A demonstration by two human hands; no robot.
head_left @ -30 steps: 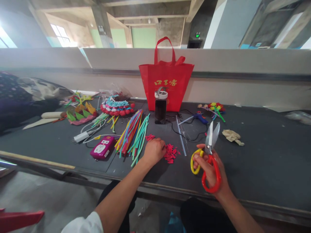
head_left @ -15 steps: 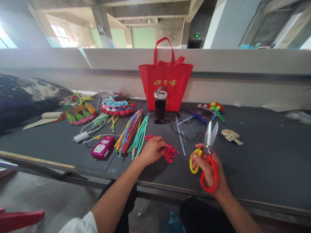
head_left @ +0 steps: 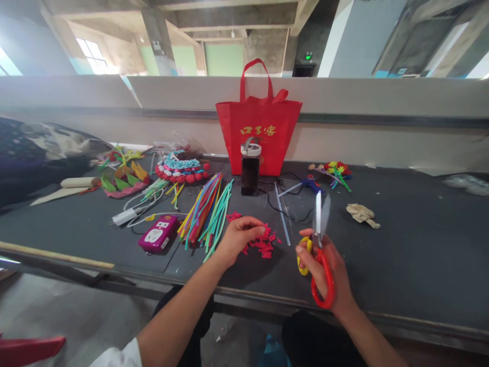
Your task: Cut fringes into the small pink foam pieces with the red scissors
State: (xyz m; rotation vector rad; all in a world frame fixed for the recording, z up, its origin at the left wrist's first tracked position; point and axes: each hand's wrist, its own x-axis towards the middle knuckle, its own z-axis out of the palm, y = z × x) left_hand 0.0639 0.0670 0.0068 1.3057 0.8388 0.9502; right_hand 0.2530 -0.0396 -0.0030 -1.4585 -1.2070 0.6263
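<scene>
My left hand [head_left: 243, 237] is over the black tabletop with thumb and forefinger pinched together at a pile of small red cut pieces [head_left: 264, 247]. What lies between the fingertips blends with the red behind it. A few more red pieces [head_left: 234, 216] lie just beyond the knuckles. My right hand [head_left: 329, 270] grips scissors [head_left: 320, 224] with one yellow and one red handle loop. Their blades point up and away, slightly parted and blurred. Left of my left hand is a bundle of coloured pipe cleaners [head_left: 202, 211], with turquoise ones [head_left: 222, 214] beside it.
A red bag [head_left: 263, 122] stands at the back behind a bottle [head_left: 252, 149] and a phone [head_left: 250, 176]. A blue glue gun [head_left: 312, 185], clear sticks [head_left: 281, 214] and a crumpled beige glove-like thing [head_left: 362, 215] lie right. A purple power box [head_left: 158, 234] and craft flowers [head_left: 126, 179] are left.
My left hand has turned, its thumb now showing against the forefinger at the red pile. The scissors have shifted slightly left and rotated, their blades looking closer together.
</scene>
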